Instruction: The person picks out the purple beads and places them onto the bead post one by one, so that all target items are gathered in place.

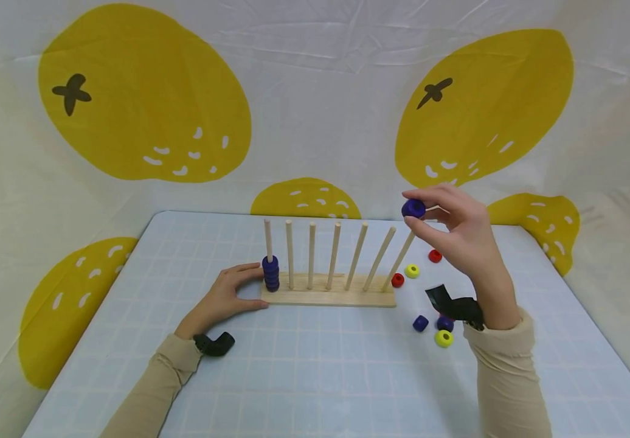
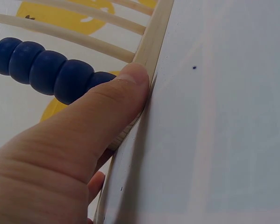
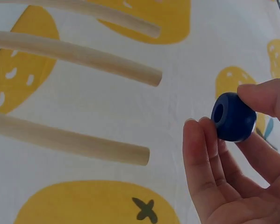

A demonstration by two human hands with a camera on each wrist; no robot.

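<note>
A wooden peg rack (image 1: 331,297) stands on the table, with several upright pegs in a row. Stacked on its leftmost peg are several dark blue beads (image 1: 271,275), seen large in the left wrist view. My left hand (image 1: 228,293) grips the base's left end, thumb (image 2: 116,91) on the front edge and fingers behind. Up by the top of the rightmost peg (image 1: 401,258), my right hand (image 1: 457,228) pinches another blue bead (image 3: 234,117) between thumb and fingers. That bead's hole shows in the right wrist view, and a gap separates it from the peg tips.
Right of the rack lie loose beads: red ones (image 1: 435,256), a yellow one (image 1: 412,271), and nearer me a blue one (image 1: 420,323) and a second yellow one (image 1: 444,339). Another blue bead (image 1: 445,323) sits beside them. A lemon-patterned cloth (image 1: 320,121) hangs behind the table.
</note>
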